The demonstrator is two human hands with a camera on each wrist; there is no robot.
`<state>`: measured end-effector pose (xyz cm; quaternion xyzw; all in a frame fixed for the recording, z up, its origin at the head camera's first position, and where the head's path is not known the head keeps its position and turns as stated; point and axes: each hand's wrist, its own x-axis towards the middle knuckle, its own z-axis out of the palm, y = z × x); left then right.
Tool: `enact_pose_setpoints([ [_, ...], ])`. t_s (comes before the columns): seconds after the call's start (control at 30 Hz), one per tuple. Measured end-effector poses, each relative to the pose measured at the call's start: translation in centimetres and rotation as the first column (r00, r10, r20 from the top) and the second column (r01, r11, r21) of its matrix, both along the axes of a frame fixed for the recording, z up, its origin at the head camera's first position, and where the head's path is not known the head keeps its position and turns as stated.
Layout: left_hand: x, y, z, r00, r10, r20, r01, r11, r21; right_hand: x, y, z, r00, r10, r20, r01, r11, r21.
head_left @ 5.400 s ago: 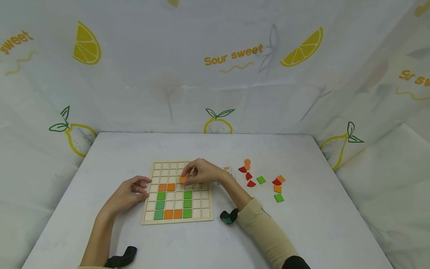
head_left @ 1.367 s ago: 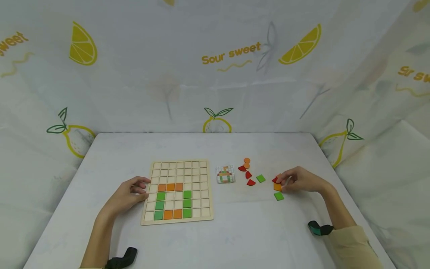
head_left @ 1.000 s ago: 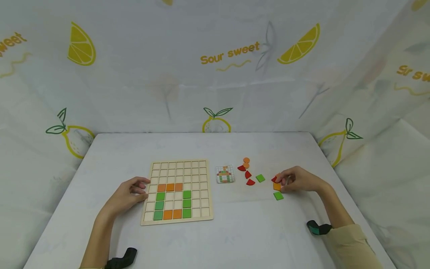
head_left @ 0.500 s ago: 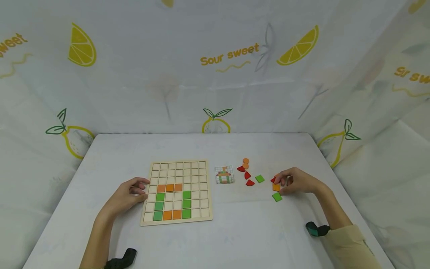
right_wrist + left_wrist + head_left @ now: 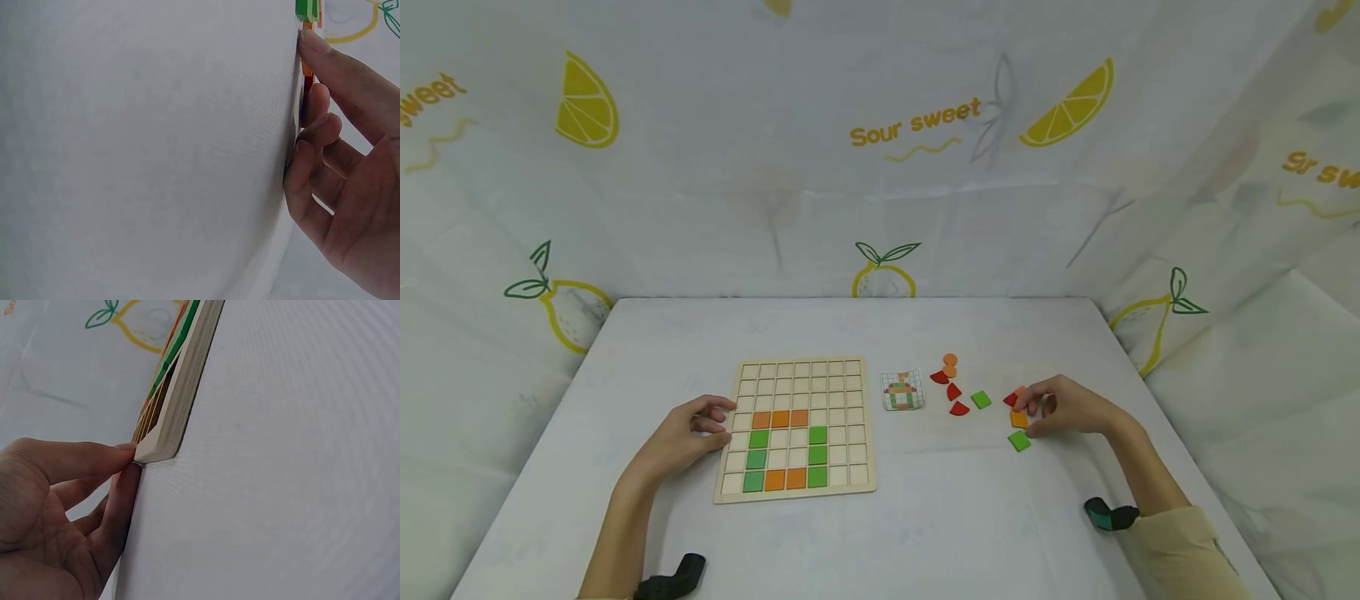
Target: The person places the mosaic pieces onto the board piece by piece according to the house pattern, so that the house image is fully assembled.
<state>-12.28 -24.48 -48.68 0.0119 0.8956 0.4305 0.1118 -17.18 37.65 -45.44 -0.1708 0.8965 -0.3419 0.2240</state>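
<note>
A square wooden grid board (image 5: 837,387) lies on the table, holding several orange and green square tiles. At its left edge is my left hand (image 5: 688,429); thumb and fingertips touch the rim, and the left wrist view shows the thumb at a corner. On the right, my right hand (image 5: 1071,404) rests over loose pieces with fingers loosely bent. Its thumb and index finger are at an orange square tile (image 5: 1018,419), which stays flat on the table. A red quarter-round piece (image 5: 1011,400) and another orange piece (image 5: 1019,391) lie partly under the fingers. A green tile (image 5: 1018,441) lies just in front.
Right of the board is a small pattern card (image 5: 902,390). Beyond it lie two orange discs (image 5: 950,360), several red quarter-round pieces (image 5: 958,408) and a green tile (image 5: 981,400). A printed white cloth (image 5: 737,208) hangs behind the white table (image 5: 940,517).
An orange tile that my right hand held over the board now sits in its grid. The right hand has moved right to the loose pieces and stayed there. The left hand keeps its place.
</note>
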Motion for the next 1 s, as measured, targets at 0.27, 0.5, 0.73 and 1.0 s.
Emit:
enact_pose_setpoints([
  [0.27, 0.0, 0.0, 0.2, 1.0, -0.003, 0.005, 0.003, 1.0, 0.005, 0.2, 0.2, -0.2, 1.0, -0.001, -0.01, 0.001, 0.999, 0.037],
  [0.5, 0.1, 0.1, 0.1, 1.0, 0.009, 0.007, -0.009, 1.0, -0.004, 0.1, 0.4, -0.2, 1.0, 0.019, -0.022, -0.018, 0.999, 0.034],
  [0.73, 0.0, 0.2, -0.1, 1.0, 0.009, 0.002, -0.009, 1.0, -0.006, 0.2, 0.4, 0.3, 0.999, 0.009, -0.053, -0.007, 0.999, 0.042],
  [1.0, 0.0, 0.1, -0.3, 1.0, 0.011, 0.002, -0.011, 1.0, -0.005, 0.3, -0.9, 2.1, 0.983, 0.013, -0.181, -0.012, 1.0, 0.01],
])
